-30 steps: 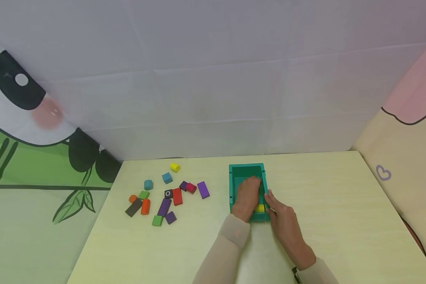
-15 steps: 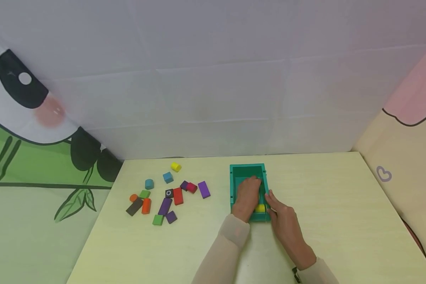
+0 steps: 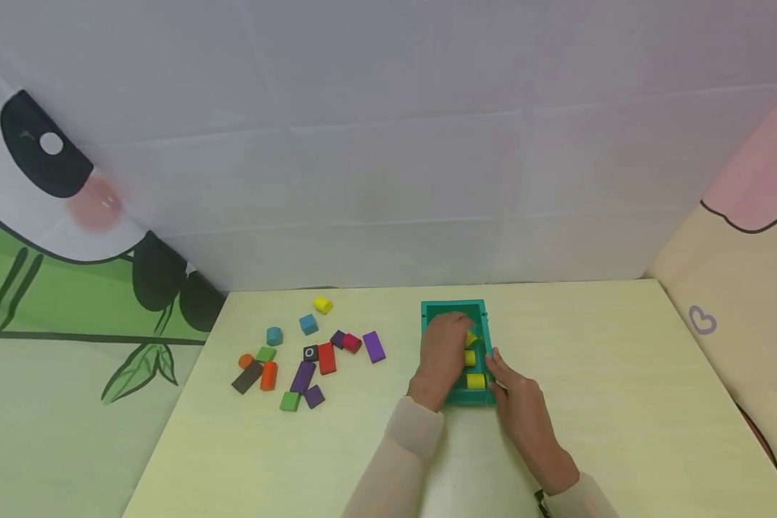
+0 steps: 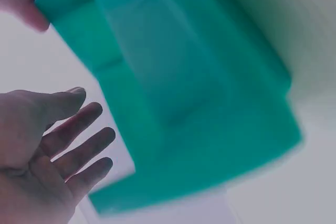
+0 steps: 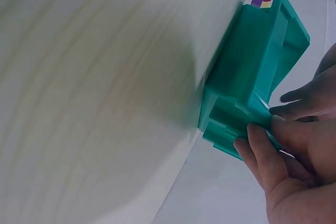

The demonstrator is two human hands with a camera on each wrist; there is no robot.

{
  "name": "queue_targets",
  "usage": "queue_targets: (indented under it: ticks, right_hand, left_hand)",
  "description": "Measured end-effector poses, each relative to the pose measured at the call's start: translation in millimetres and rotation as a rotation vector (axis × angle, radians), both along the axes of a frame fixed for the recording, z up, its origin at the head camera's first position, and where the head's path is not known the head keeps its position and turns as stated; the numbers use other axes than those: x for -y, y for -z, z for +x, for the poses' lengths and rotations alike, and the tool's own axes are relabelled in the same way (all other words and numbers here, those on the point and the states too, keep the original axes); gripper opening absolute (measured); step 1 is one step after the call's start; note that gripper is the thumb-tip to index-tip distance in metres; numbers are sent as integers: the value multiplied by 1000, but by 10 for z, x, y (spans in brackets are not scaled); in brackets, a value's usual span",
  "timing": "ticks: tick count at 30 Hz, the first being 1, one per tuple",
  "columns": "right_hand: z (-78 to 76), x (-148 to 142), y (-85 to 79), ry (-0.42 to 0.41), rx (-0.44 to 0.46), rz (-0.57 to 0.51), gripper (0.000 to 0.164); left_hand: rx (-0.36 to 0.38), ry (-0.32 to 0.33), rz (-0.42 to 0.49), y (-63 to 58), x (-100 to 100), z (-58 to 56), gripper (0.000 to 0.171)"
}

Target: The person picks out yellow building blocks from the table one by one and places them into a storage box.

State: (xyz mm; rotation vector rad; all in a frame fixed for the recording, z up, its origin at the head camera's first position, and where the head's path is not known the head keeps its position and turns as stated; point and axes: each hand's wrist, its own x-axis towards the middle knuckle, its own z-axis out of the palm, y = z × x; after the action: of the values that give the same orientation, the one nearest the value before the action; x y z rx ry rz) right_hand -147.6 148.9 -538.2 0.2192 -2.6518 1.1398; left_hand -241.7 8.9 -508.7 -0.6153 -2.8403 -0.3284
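A green rectangular box (image 3: pixel 485 324) lies on the table with its open top up. Inside, along its right side, three yellow blocks show: a far one (image 3: pixel 470 337), a middle one (image 3: pixel 469 358) and a near cylinder (image 3: pixel 475 381). Over the box's left part is my left hand (image 3: pixel 442 356); in the left wrist view its loosely extended fingers (image 4: pixel 89 148) hold nothing. My right hand (image 3: pixel 524 410) touches the box's right wall from outside, fingers fairly straight. In the right wrist view its fingertips (image 5: pixel 256 132) rest against the green plastic.
Left of the box, small blocks lie scattered: a purple one (image 3: pixel 374 347), a red one (image 3: pixel 326 357), a dark grey one (image 3: pixel 247 378), a blue cube (image 3: pixel 308 324) and a yellow cylinder (image 3: pixel 323 305), among others. A printed cloth (image 3: pixel 388 180) hangs behind the table.
My left hand has drawn up and left from the box's interior, uncovering two more yellow blocks. The right hand keeps its place at the wall. The view shifts slightly.
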Motion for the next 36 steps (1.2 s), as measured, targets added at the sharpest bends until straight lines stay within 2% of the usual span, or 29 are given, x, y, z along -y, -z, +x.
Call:
queue_targets:
  ticks: [7, 10, 18, 24, 29, 36]
  right_hand:
    - [0, 12, -1, 4, 18, 0, 55]
    - [5, 13, -8, 6, 30, -3, 55]
    - [10, 18, -16, 13, 47, -4, 56]
    - [9, 19, -12, 7, 31, -6, 56]
    - [8, 14, -13, 5, 29, -7, 56]
    - [9, 17, -16, 5, 50, 0, 56]
  left_hand:
    - [-29, -39, 35, -101, 201, -33, 24]
    - [-52, -44, 83, -107, 298, -52, 22]
    - [-47, -92, 185, -78, 583, -127, 21]
    - [-77, -146, 173, -73, 834, -198, 21]
    - [-49, -199, 165, -91, 1034, -251, 22]
    - [-18, -264, 154, 1, 1330, -342, 24]
